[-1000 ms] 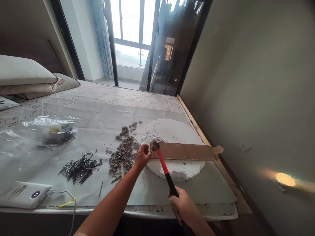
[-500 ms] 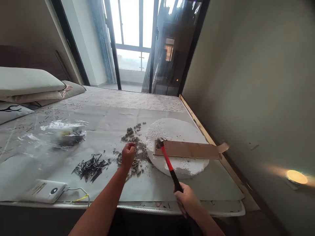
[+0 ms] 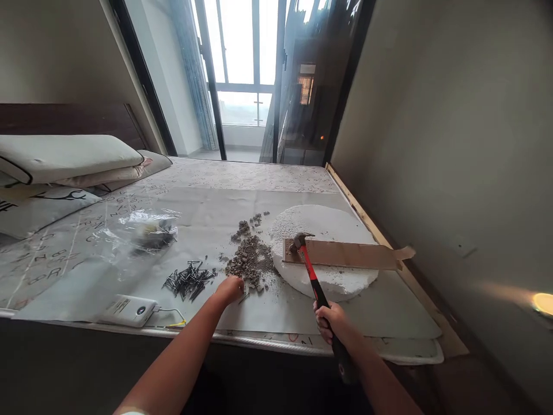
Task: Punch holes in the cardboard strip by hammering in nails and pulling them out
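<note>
My right hand (image 3: 330, 320) is wrapped round the black grip of a claw hammer (image 3: 311, 271) with a red and black handle. The hammer's head is over grey crumbs (image 3: 293, 248) at the left end of a brown board (image 3: 345, 253). That board lies across a round white foam slab (image 3: 322, 222). Beside the near edge of a heap of broken grey lumps (image 3: 248, 256) is my left hand (image 3: 231, 288), its fingers curled closed; whatever they hold is hidden. A nail (image 3: 244, 298) shows just right of those fingers. A pile of nails (image 3: 190, 280) lies to their left.
A grey sheet (image 3: 207, 202) covers part of the mattress (image 3: 302, 177). On it are a white power bank (image 3: 129, 311) with a cable and a clear plastic bag (image 3: 149, 230) with something dark inside. Pillows (image 3: 73, 158) lie at the left; a wooden rail (image 3: 358, 210) runs along the right wall.
My left hand has drawn back from the middle of the lump heap to its near edge. The hammer's head stays by the board's left end. The whole view has shifted.
</note>
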The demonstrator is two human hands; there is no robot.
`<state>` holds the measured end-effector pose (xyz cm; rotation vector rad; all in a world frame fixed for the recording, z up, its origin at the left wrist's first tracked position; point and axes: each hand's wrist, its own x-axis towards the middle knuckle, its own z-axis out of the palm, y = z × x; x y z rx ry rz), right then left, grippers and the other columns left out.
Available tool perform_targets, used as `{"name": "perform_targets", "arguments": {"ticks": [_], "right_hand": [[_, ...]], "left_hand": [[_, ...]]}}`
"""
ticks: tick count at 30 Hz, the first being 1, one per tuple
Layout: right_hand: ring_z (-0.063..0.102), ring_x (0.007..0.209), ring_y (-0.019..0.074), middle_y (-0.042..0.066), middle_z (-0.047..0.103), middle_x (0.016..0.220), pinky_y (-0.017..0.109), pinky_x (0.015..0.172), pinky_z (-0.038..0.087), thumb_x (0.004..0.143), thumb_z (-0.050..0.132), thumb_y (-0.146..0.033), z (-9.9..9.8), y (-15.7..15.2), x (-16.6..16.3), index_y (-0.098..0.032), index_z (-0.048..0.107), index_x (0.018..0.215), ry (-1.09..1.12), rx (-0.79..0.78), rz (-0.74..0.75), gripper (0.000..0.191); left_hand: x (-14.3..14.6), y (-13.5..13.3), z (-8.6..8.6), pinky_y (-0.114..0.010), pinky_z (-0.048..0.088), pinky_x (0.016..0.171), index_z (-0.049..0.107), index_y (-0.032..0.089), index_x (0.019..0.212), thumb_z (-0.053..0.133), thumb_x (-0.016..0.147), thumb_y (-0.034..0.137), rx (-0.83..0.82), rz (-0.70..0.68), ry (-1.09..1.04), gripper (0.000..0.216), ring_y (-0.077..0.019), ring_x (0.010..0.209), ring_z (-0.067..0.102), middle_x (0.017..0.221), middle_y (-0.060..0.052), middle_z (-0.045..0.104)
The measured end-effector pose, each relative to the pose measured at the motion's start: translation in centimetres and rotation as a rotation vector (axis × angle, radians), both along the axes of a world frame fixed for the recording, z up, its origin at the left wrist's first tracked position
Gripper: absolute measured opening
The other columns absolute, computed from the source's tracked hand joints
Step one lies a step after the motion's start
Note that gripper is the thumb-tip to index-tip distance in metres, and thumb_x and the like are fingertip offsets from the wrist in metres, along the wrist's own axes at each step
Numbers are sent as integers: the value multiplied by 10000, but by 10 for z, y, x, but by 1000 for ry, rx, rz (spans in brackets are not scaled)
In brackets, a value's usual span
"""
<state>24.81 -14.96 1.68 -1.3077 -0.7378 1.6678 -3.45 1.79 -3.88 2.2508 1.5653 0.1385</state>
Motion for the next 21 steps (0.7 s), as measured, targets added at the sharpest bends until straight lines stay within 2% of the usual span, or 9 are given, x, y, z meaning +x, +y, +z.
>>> {"name": "perform_targets", "arguments": {"ticks": [3,6,9,11,14,19,21], "right_hand": [[262,258,44,-149,334,378,167,257,251,566,463,-294,3,0,0,-217,359,761,-6,6,0,234],[259,263,39,-146,338,388,164,259,248,569,460,-293,7,0,0,-214,364,755,-1,10,0,223],[250,263,38,-146,336,386,163,255,247,572,464,-287,12,-1,2,-215,365,748,10,23,-4,214],[245,262,39,-147,334,383,164,251,246,575,472,-278,15,-2,4,-217,365,742,18,31,-11,207],[249,258,42,-147,335,380,165,247,247,589,472,-258,20,-4,8,-216,372,743,28,41,-10,189],[254,255,42,-147,333,380,165,248,266,618,465,-245,25,-6,17,-211,383,752,53,89,15,161],[254,257,41,-146,334,387,164,251,269,627,464,-243,27,-7,20,-211,384,757,58,98,15,156]], "left_hand": [[3,0,-1,-237,370,558,527,175,376,534,488,122,-8,11,-2,124,-159,557,530,457,-24,509],[1,4,3,-237,380,576,523,171,397,544,500,126,25,-4,-23,114,-162,595,541,536,-36,558],[0,10,12,-231,393,603,596,179,571,530,599,162,69,-6,-94,73,-155,640,559,655,-39,617],[6,11,20,-228,401,588,610,193,729,478,704,212,95,50,-215,135,-141,602,563,677,-27,637],[30,10,36,-231,423,555,603,213,841,454,774,289,83,135,-454,180,-127,527,566,672,-9,657],[94,8,58,-234,458,548,672,188,813,544,747,379,61,129,-810,239,-133,553,589,632,-18,657],[119,14,62,-219,442,534,684,179,762,573,727,391,138,141,-911,242,-123,583,577,684,-27,658]]}}
